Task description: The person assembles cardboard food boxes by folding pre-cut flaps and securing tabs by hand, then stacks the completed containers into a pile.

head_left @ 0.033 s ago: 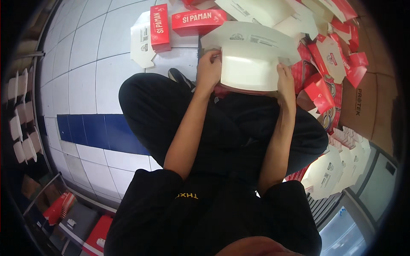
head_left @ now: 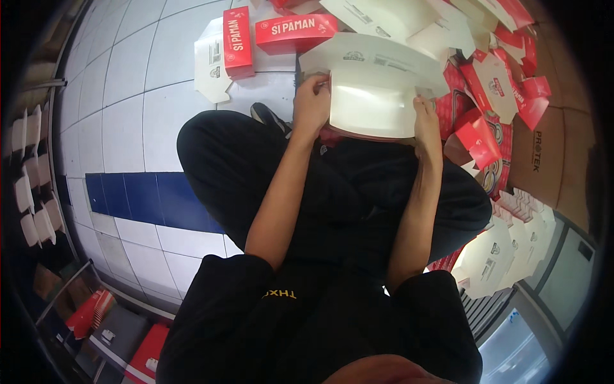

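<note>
A partly folded cardboard food box (head_left: pixel 372 105), white inside with a wide printed flap at its far side, lies over my crossed legs, its near edge bowed. My left hand (head_left: pixel 311 105) grips the left side, fingers curled over the edge and partly hidden behind it. At the right side my right hand (head_left: pixel 427 121) pinches the box, its thumb on the white face and its other fingers mostly out of sight. Beyond the left hand stand two red-and-white boxes: an upended one (head_left: pixel 238 43) with a white flap spread out, and one on its side (head_left: pixel 297 33).
Red and white boxes (head_left: pixel 491 86) pile up at the far right beside a brown carton (head_left: pixel 550 153). Nested white box blanks (head_left: pixel 489 259) are stacked by my right knee. A rack (head_left: pixel 35 182) stands at the left, over white floor tiles (head_left: pixel 121 121).
</note>
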Action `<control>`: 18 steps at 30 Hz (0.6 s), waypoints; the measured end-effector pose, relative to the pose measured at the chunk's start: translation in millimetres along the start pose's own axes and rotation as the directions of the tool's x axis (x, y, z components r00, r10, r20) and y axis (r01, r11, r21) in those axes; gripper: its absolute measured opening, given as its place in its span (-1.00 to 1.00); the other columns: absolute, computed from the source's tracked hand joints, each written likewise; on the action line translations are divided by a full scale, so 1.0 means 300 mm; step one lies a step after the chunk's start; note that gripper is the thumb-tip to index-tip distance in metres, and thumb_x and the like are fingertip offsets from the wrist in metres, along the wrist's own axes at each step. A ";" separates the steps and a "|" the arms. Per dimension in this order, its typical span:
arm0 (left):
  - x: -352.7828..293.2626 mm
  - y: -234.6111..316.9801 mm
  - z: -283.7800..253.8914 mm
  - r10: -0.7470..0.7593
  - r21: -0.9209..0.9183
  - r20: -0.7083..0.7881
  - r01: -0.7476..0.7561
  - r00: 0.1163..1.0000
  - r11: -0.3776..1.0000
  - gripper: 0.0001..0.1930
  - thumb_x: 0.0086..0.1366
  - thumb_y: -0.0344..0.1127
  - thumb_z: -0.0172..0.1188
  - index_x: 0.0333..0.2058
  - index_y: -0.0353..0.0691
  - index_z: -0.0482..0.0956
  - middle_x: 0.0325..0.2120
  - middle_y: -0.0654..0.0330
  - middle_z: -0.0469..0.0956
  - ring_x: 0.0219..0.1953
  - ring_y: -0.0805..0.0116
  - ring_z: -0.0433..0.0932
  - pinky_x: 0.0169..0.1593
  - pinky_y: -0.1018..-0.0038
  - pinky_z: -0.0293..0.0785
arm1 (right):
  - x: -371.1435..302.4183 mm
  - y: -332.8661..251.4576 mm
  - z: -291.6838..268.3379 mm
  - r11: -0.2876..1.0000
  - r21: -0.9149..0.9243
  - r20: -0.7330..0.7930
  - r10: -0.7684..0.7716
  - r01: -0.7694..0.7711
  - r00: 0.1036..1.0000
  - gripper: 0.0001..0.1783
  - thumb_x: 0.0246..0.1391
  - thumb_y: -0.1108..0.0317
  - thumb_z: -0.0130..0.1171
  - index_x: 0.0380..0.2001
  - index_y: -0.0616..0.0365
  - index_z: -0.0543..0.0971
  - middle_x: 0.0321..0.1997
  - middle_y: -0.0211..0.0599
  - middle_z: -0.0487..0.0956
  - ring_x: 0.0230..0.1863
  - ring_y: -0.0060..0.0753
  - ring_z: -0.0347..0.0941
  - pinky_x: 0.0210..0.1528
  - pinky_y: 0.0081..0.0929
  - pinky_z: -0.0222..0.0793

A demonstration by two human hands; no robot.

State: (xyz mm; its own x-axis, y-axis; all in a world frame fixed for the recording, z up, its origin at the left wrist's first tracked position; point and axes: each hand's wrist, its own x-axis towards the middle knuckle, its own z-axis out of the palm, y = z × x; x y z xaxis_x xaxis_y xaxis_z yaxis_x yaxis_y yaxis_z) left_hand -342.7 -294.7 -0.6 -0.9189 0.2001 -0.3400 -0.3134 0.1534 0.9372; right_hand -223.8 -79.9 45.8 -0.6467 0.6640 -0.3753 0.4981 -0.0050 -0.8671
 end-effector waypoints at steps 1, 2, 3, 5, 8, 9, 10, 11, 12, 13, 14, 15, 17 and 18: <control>0.003 -0.003 -0.001 0.031 0.009 -0.009 -0.031 0.999 0.999 -0.67 0.34 -0.31 0.08 -0.01 -0.30 0.64 -0.16 -0.11 0.68 -0.08 0.03 0.66 0.02 0.29 0.51 | 0.002 0.009 -0.001 1.000 -0.001 0.013 -0.030 0.030 0.999 -0.50 0.38 0.14 -0.10 0.14 0.34 0.48 0.10 -0.06 0.54 0.11 -0.27 0.45 0.15 -0.43 0.33; 0.004 -0.007 -0.001 0.062 0.018 -0.019 -0.062 0.998 0.998 -0.67 0.34 -0.32 0.07 -0.01 -0.30 0.64 -0.16 -0.12 0.68 -0.09 0.04 0.66 0.02 0.30 0.51 | 0.004 0.018 -0.003 0.998 -0.001 0.026 -0.061 0.061 0.998 -0.49 0.38 0.17 -0.13 0.16 0.35 0.47 0.11 -0.05 0.55 0.11 -0.26 0.46 0.16 -0.42 0.32; 0.004 -0.010 0.002 0.072 0.025 -0.017 -0.071 0.997 0.997 -0.67 0.34 -0.35 0.04 -0.02 -0.33 0.64 -0.15 -0.12 0.68 -0.09 0.06 0.66 0.03 0.31 0.51 | 0.007 0.027 -0.005 0.996 -0.002 0.041 -0.091 0.091 0.995 -0.49 0.37 0.19 -0.15 0.18 0.36 0.46 0.12 -0.05 0.56 0.11 -0.26 0.47 0.16 -0.42 0.32; -0.003 0.010 0.005 0.044 -0.022 0.002 -0.044 0.999 0.999 -0.67 0.34 -0.34 0.04 -0.03 -0.36 0.64 -0.15 -0.11 0.68 -0.08 0.08 0.66 0.03 0.33 0.50 | 0.028 0.053 -0.018 0.995 0.015 0.091 -0.100 0.099 0.991 -0.47 0.35 0.22 -0.18 0.20 0.38 0.46 0.14 -0.05 0.55 0.13 -0.27 0.46 0.18 -0.43 0.31; -0.004 0.018 0.002 0.006 -0.050 0.006 -0.005 1.000 0.999 -0.66 0.34 -0.32 0.04 -0.04 -0.40 0.64 -0.14 -0.11 0.68 -0.09 0.11 0.66 0.02 0.35 0.50 | 0.059 0.068 -0.028 0.995 -0.054 0.144 -0.072 0.081 0.987 -0.46 0.33 0.21 -0.20 0.20 0.37 0.46 0.15 0.00 0.53 0.17 -0.22 0.44 0.22 -0.40 0.29; -0.003 0.017 -0.001 -0.007 -0.053 0.002 0.007 1.000 0.999 -0.65 0.34 -0.31 0.04 -0.05 -0.41 0.64 -0.14 -0.11 0.68 -0.09 0.12 0.66 0.02 0.35 0.50 | 0.063 0.067 -0.026 0.983 -0.153 0.107 -0.087 0.103 0.990 -0.46 0.33 0.21 -0.20 0.19 0.35 0.46 0.15 0.06 0.53 0.17 -0.14 0.44 0.23 -0.35 0.29; -0.008 0.028 -0.003 -0.002 -0.038 0.010 0.003 1.000 0.999 -0.65 0.35 -0.32 0.03 -0.04 -0.43 0.63 -0.16 -0.06 0.68 -0.12 0.19 0.64 -0.01 0.39 0.49 | 0.061 0.063 -0.020 0.961 -0.250 0.069 -0.102 0.116 0.992 -0.46 0.33 0.20 -0.20 0.19 0.34 0.47 0.15 0.11 0.52 0.18 -0.07 0.44 0.23 -0.30 0.29; -0.014 0.039 -0.004 0.001 -0.024 0.017 -0.001 1.000 1.000 -0.65 0.36 -0.32 0.03 -0.03 -0.44 0.62 -0.17 -0.02 0.67 -0.14 0.26 0.62 -0.04 0.42 0.48 | 0.059 0.059 -0.013 0.930 -0.345 0.034 -0.121 0.126 0.992 -0.47 0.33 0.20 -0.20 0.18 0.32 0.47 0.15 0.16 0.52 0.19 0.01 0.44 0.24 -0.25 0.29; -0.020 0.050 -0.003 0.005 -0.010 0.022 -0.005 1.000 1.000 -0.64 0.37 -0.33 0.02 -0.02 -0.46 0.62 -0.19 0.03 0.67 -0.17 0.34 0.60 -0.07 0.45 0.48 | 0.058 0.054 -0.005 0.889 -0.439 0.003 -0.144 0.131 0.990 -0.47 0.33 0.19 -0.20 0.18 0.31 0.48 0.15 0.22 0.52 0.20 0.09 0.44 0.24 -0.20 0.28; -0.018 0.049 -0.010 0.031 0.008 0.014 -0.031 0.999 0.999 -0.64 0.36 -0.33 0.01 -0.04 -0.46 0.62 -0.20 0.03 0.67 -0.17 0.33 0.60 -0.06 0.45 0.47 | 0.056 0.047 0.014 0.840 -0.525 -0.018 -0.173 0.138 0.985 -0.47 0.33 0.18 -0.20 0.18 0.29 0.48 0.15 0.27 0.52 0.20 0.17 0.45 0.25 -0.15 0.28; -0.016 0.047 -0.012 0.057 0.026 0.004 -0.057 0.998 0.998 -0.65 0.36 -0.33 0.01 -0.05 -0.46 0.63 -0.20 0.04 0.67 -0.17 0.32 0.60 -0.06 0.44 0.47 | 0.056 0.062 0.020 0.828 -0.518 -0.020 -0.263 0.215 0.965 -0.48 0.34 0.16 -0.18 0.15 0.30 0.50 0.13 0.28 0.52 0.19 0.21 0.45 0.23 -0.12 0.30; -0.014 0.047 -0.009 0.082 0.045 -0.007 -0.082 0.997 0.996 -0.65 0.35 -0.34 0.00 -0.06 -0.46 0.64 -0.20 0.05 0.67 -0.18 0.31 0.60 -0.05 0.44 0.47 | 0.057 0.094 0.008 0.809 -0.510 -0.022 -0.350 0.290 0.937 -0.48 0.35 0.14 -0.16 0.12 0.31 0.51 0.12 0.30 0.53 0.17 0.24 0.44 0.20 -0.08 0.31; 0.022 -0.026 -0.008 0.124 0.036 -0.033 -0.123 0.992 0.992 -0.65 0.34 -0.33 0.01 -0.06 -0.44 0.64 -0.19 0.01 0.67 -0.20 0.27 0.59 -0.06 0.44 0.46 | 0.060 0.106 0.005 0.758 -0.556 -0.022 -0.422 0.340 0.906 -0.50 0.36 0.07 -0.09 0.01 0.27 0.59 -0.01 0.26 0.59 0.06 0.29 0.51 0.10 -0.01 0.37; 0.026 -0.031 -0.009 0.053 0.025 -0.020 -0.053 0.998 0.998 -0.64 0.33 -0.34 0.02 -0.05 -0.44 0.64 -0.17 -0.01 0.66 -0.22 0.27 0.59 -0.07 0.45 0.46 | 0.056 0.111 0.019 0.764 -0.573 -0.041 -0.388 0.296 0.921 -0.52 0.36 0.07 -0.08 -0.02 0.26 0.61 -0.05 0.24 0.61 0.03 0.29 0.52 0.08 -0.01 0.38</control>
State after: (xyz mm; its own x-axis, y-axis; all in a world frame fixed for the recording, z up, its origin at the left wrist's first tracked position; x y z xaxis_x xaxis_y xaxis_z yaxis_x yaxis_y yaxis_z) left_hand -347.5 -297.3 -11.8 -0.9387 0.1889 -0.2883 -0.2587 0.1664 0.9515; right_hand -221.6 -73.2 8.7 -0.7650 0.6440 0.0040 0.5200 0.6214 -0.5860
